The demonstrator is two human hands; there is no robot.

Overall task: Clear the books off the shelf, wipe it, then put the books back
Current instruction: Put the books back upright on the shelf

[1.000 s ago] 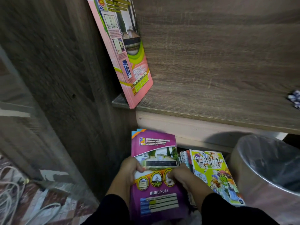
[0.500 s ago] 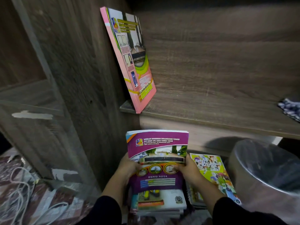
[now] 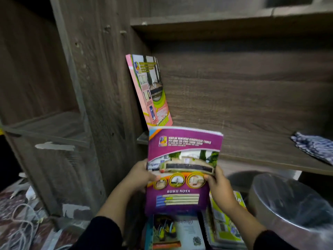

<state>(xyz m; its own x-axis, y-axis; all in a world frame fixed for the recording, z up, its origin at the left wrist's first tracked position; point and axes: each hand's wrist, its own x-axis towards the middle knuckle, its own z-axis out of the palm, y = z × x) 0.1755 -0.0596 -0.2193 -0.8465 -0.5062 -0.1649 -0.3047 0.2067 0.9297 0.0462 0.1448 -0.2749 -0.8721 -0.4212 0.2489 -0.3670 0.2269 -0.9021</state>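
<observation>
Lifting the purple book (image 3: 182, 170) higher now, up level with the shelf (image 3: 252, 141); gripping its edges with left hand (image 3: 139, 175) and right hand (image 3: 220, 186), thumbs pressing the cover.

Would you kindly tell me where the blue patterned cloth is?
The blue patterned cloth lies on the wooden shelf at the far right, above the bin.
</observation>
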